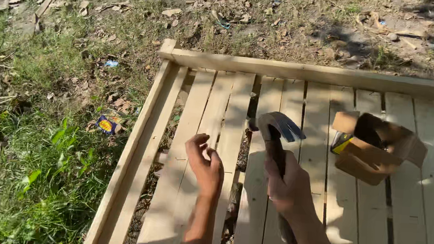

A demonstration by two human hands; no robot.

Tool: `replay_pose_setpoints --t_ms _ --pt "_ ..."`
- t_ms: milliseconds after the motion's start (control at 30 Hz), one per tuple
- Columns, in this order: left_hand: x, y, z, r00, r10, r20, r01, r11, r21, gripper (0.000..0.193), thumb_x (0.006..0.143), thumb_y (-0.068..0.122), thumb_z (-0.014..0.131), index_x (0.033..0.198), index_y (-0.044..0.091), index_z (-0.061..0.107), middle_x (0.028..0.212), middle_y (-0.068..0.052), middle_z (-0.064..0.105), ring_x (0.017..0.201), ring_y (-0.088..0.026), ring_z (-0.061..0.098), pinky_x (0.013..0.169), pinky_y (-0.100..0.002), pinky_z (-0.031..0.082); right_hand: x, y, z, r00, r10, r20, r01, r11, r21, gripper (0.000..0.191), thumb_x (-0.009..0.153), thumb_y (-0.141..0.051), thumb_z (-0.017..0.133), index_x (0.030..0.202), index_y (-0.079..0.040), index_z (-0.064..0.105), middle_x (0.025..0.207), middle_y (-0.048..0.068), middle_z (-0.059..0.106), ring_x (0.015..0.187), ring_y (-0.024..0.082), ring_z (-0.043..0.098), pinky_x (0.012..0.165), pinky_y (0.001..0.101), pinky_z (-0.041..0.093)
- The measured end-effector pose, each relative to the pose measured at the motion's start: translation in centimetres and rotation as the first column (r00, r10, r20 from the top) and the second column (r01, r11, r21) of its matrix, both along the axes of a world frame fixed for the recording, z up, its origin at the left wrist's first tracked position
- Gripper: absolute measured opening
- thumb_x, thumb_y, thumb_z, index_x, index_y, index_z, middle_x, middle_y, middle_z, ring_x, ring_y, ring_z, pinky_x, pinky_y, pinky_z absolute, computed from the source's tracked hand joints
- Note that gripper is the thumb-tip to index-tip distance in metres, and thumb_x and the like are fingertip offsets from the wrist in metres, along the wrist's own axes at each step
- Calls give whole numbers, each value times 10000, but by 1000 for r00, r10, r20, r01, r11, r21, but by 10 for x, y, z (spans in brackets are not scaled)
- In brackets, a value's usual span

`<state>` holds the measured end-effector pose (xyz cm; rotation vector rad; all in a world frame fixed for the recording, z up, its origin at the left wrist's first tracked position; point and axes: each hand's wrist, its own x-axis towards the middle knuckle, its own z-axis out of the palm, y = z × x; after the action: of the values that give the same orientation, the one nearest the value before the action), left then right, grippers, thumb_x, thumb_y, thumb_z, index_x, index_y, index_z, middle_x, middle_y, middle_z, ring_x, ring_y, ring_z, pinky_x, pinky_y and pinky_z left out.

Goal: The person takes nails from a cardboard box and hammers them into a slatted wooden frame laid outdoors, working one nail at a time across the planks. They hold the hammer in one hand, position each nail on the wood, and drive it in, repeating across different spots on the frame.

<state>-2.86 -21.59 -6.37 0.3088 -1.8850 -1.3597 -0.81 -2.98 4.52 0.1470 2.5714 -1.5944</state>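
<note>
My right hand (288, 188) grips the wooden handle of a claw hammer (277, 130), whose blurred metal head is raised above the pale wooden slats (199, 115). Just to its left, my left hand (204, 160) hovers over a slat with thumb and fingers pinched together; whether it holds something small I cannot tell. Both hands sit over the middle slats of a slatted wooden frame (315, 73) lying on the ground.
An open torn cardboard box (377, 149) lies on the slats to the right of the hammer. Grass, dry leaves and a small yellow-and-blue wrapper (107, 125) lie left of the frame. Bare dirt with litter stretches beyond the far rail.
</note>
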Motion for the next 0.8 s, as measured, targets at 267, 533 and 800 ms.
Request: replay_pose_setpoints --t_ms 267,533,800 --pt "-109 285 62 665 -727 174 739 606 -294 162 826 0 683 942 96 743 886 -161 737 786 -347 722 709 -421 584 17 192 30 870 -492 14 491 866 -96 245 926 -165 708 965 -2 530 588 87 556 435 182 540 403 374 426" --pt "-157 370 32 487 -85 869 873 71 -483 239 951 147 640 1150 85 756 1233 -151 718 1132 -324 707 893 -434 589 54 277 11 797 -600 64 592 756 -281 166 874 -96 681 959 -21 560 593 44 549 394 146 525 369 347 417" --pt "-166 384 46 444 71 893 895 23 -446 249 952 137 637 1161 115 772 1240 -113 726 1109 -310 726 855 -448 621 43 282 24 837 -534 120 525 722 -450 193 876 -69 674 977 24 538 647 50 547 417 122 526 376 320 448"
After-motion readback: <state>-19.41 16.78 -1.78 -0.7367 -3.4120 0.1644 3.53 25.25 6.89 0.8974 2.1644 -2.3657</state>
